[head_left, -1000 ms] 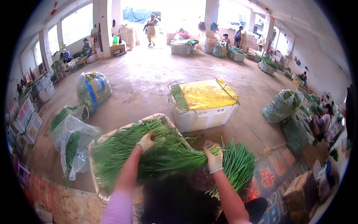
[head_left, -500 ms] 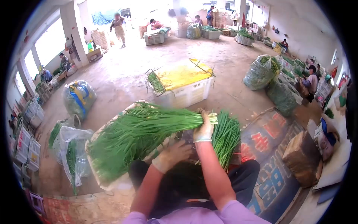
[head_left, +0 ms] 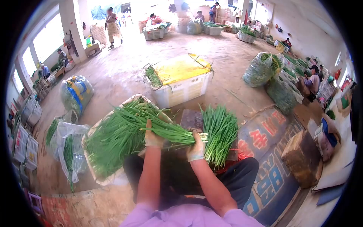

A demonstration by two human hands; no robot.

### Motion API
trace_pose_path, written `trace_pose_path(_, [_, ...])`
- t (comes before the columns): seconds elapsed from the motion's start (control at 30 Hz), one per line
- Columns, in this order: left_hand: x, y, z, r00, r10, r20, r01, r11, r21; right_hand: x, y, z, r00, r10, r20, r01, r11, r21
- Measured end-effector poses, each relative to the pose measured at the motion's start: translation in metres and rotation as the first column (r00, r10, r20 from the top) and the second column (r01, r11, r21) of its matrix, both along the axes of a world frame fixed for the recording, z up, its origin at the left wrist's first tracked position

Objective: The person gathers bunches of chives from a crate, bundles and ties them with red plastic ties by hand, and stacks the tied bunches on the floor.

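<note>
A bunch of garlic chives (head_left: 172, 131) lies slantwise across my lap, pale stem ends to the right and green leaves to the left. My right hand (head_left: 196, 147) is closed around it near the stem ends. My left hand (head_left: 153, 137) wraps the leafy middle, thumb up. On the left, the leaves trail over a pale-rimmed basket (head_left: 90, 166) heaped with loose chives (head_left: 113, 142). Right of my right hand, a neat pile of chives (head_left: 220, 134) rests on a dark low stand (head_left: 191, 119).
A white crate (head_left: 181, 90) with a yellow cover stands ahead. Stuffed plastic bags (head_left: 76, 94) sit at left and right. A wooden block (head_left: 303, 157) is beside a lettered sheet (head_left: 264, 151). Several people work by crates farther off; one person (head_left: 112, 28) stands at the back left.
My left hand has risen from below the bunch and now grips its middle. My right hand has moved down and left, tilting the stem ends lower. The person at the back left has shifted left.
</note>
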State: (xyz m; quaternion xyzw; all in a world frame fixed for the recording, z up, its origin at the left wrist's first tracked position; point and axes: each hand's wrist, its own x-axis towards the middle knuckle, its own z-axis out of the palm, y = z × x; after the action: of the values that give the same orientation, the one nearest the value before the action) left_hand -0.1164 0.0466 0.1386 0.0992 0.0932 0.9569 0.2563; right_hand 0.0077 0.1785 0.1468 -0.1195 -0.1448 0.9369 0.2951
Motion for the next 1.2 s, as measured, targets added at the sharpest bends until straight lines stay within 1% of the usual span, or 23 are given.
trace_pose_path(0.07, [-0.016, -0.003, -0.006, 0.991, 0.125, 0.042, -0.119, 0.983, -0.138, 0.0, -0.003, -0.01, 0.998, 0.047, -0.034, -0.047, 0.999, 0.017])
trace_pose_path(0.17, [-0.026, -0.018, -0.003, 0.972, 0.152, 0.182, -0.143, 0.988, -0.062, 0.006, 0.004, -0.034, 0.976, 0.162, -0.149, -0.142, 0.981, 0.132])
trace_pose_path(0.2, [-0.01, -0.018, 0.027, 0.938, 0.317, 0.138, -0.274, 0.925, -0.264, 0.016, 0.011, -0.028, 0.963, 0.233, -0.135, -0.199, 0.953, 0.226])
trace_pose_path(0.27, [-0.022, -0.032, 0.031, 0.931, 0.338, 0.137, -0.285, 0.909, -0.305, 0.021, 0.037, -0.037, 0.941, 0.329, -0.086, -0.247, 0.836, 0.49])
trace_pose_path(0.3, [-0.028, -0.043, 0.027, 0.929, 0.345, 0.135, -0.281, 0.892, -0.353, 0.023, 0.046, -0.031, 0.956, 0.289, 0.045, -0.255, 0.749, 0.612])
trace_pose_path(0.37, [-0.033, -0.051, 0.02, 0.916, 0.37, 0.154, -0.305, 0.894, -0.328, 0.02, 0.048, -0.013, 0.939, 0.181, 0.293, -0.341, 0.377, 0.861])
trace_pose_path(0.4, [-0.027, -0.047, 0.024, 0.929, 0.348, 0.122, -0.264, 0.858, -0.44, 0.021, 0.041, 0.004, 0.943, 0.071, 0.324, -0.331, 0.134, 0.934])
trace_pose_path(0.43, [-0.023, -0.047, 0.03, 0.936, 0.342, 0.087, -0.243, 0.802, -0.545, 0.013, 0.029, 0.016, 0.951, -0.022, 0.309, -0.31, -0.126, 0.943])
trace_pose_path(0.47, [-0.009, -0.045, 0.043, 0.965, 0.24, 0.104, -0.157, 0.851, -0.502, 0.001, 0.015, 0.008, 0.989, -0.101, 0.105, -0.132, -0.322, 0.938])
trace_pose_path(0.5, [-0.006, -0.041, 0.038, 0.956, 0.272, 0.109, -0.176, 0.83, -0.529, -0.006, 0.001, 0.016, 0.981, -0.143, 0.132, -0.182, -0.437, 0.881])
trace_pose_path(0.53, [-0.012, -0.037, 0.019, 0.964, 0.263, 0.041, -0.205, 0.834, -0.513, -0.013, -0.01, 0.018, 0.988, -0.142, 0.057, -0.115, -0.448, 0.886])
trace_pose_path(0.57, [-0.009, -0.037, 0.02, 0.925, 0.333, 0.184, -0.201, 0.837, -0.509, -0.021, -0.019, 0.014, 0.99, -0.139, 0.015, -0.074, -0.432, 0.899])
trace_pose_path(0.6, [-0.006, -0.038, 0.022, 0.927, 0.354, 0.122, -0.221, 0.78, -0.585, -0.023, -0.021, 0.011, 0.989, -0.146, -0.016, -0.046, -0.415, 0.909])
trace_pose_path(0.63, [0.009, -0.039, 0.052, 0.894, 0.415, 0.17, -0.25, 0.776, -0.579, -0.027, -0.021, -0.001, 0.986, -0.141, -0.091, 0.031, -0.376, 0.926])
trace_pose_path(0.7, [0.007, -0.05, 0.038, 0.882, 0.461, 0.098, -0.315, 0.731, -0.606, -0.019, -0.027, -0.001, 0.992, -0.123, 0.017, -0.044, -0.214, 0.976])
trace_pose_path(0.77, [0.006, -0.055, 0.034, 0.87, 0.474, 0.133, -0.309, 0.736, -0.603, -0.021, -0.027, -0.009, 0.992, -0.123, -0.03, 0.001, -0.235, 0.972])
trace_pose_path(0.83, [0.006, -0.059, 0.032, 0.877, 0.464, 0.125, -0.297, 0.729, -0.617, -0.022, -0.026, -0.017, 0.994, -0.087, 0.062, -0.075, -0.16, 0.984])
trace_pose_path(1.0, [-0.003, -0.064, 0.035, 0.818, 0.554, 0.158, -0.348, 0.693, -0.631, -0.006, -0.013, -0.018, 0.973, 0.17, 0.155, -0.166, 0.053, 0.985])
trace_pose_path(1.03, [-0.005, -0.07, 0.035, 0.823, 0.536, 0.187, -0.319, 0.71, -0.628, 0.002, -0.005, -0.024, 0.973, 0.169, 0.155, -0.166, 0.052, 0.985])
trace_pose_path(1.1, [-0.019, -0.083, 0.029, 0.832, 0.509, 0.22, -0.282, 0.73, -0.623, 0.021, 0.003, -0.017, 0.878, 0.312, 0.363, -0.359, -0.073, 0.93])
trace_pose_path(1.13, [-0.032, -0.094, 0.022, 0.807, 0.564, 0.176, -0.356, 0.702, -0.617, 0.037, -0.001, -0.006, 0.832, 0.304, 0.464, -0.467, -0.069, 0.882])
trace_pose_path(1.17, [-0.041, -0.101, 0.019, 0.778, 0.613, 0.138, -0.422, 0.672, -0.608, 0.042, 0.001, -0.036, 0.877, 0.353, 0.326, -0.343, -0.015, 0.939])
trace_pose_path(1.2, [-0.04, -0.106, 0.03, 0.677, 0.733, 0.069, -0.489, 0.517, -0.703, 0.046, 0.001, -0.042, 0.848, 0.322, 0.42, -0.351, -0.251, 0.902])
